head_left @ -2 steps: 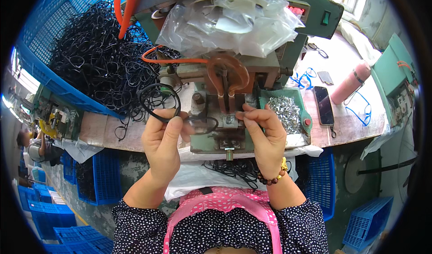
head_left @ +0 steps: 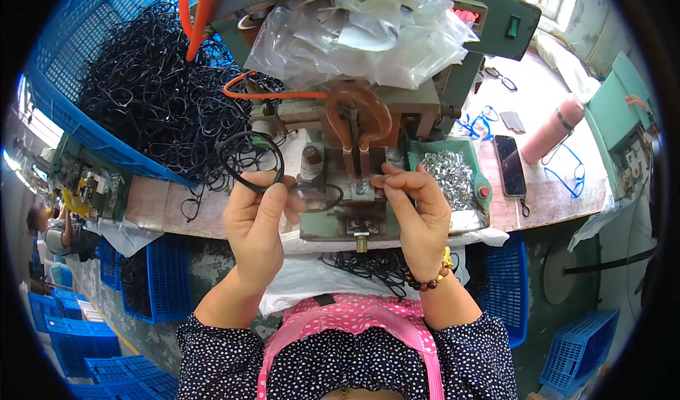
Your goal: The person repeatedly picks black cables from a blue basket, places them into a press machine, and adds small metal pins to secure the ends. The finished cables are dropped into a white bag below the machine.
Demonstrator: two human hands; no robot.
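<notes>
My left hand (head_left: pixel 256 224) is closed on a black eyeglass frame (head_left: pixel 281 160), thumb against finger. One of the frame's rims stands up above the fingers; the other reaches right, toward the press fixture. My right hand (head_left: pixel 422 219) is just right of the machine's two upright copper prongs (head_left: pixel 356 162), with thumb and index fingertips together at the small metal fixture (head_left: pixel 363 189). Whatever these fingertips pinch, if anything, is too small to make out. A brown tubular loop (head_left: pixel 383 116) rises above the prongs.
Beside my right hand is a green tray (head_left: pixel 443 146) of small shiny metal parts. A blue crate (head_left: pixel 106 141) heaped with black frames stands left. Right of the machine lie a phone (head_left: pixel 509 166), a pink bottle (head_left: pixel 552 129) and blue glasses frames (head_left: pixel 579 180). More black frames (head_left: pixel 375 269) lie on my lap.
</notes>
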